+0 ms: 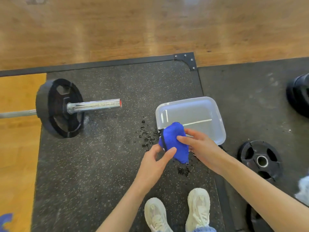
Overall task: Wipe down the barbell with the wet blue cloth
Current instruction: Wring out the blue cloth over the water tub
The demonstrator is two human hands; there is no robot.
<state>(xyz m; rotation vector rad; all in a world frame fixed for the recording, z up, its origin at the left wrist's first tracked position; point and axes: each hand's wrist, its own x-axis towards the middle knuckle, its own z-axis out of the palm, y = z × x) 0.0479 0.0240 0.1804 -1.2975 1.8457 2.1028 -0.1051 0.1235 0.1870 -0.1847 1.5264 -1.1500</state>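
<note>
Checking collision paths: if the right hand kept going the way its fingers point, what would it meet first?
The right hand points up-left, its fingertips already on the bunched wet blue cloth. Beyond that lies wet speckled black rubber mat, then the black weight plate on the steel barbell. Height is unclear, so it might pass above them.

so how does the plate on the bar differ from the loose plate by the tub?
The plate on the bar stands on edge, sleeve through its hub; the loose plate lies flat with its hub hole open. The plate on the bar sits on the speckled mat left of the tub; the loose plate lies right of it. Both are black with grip cutouts.
</note>
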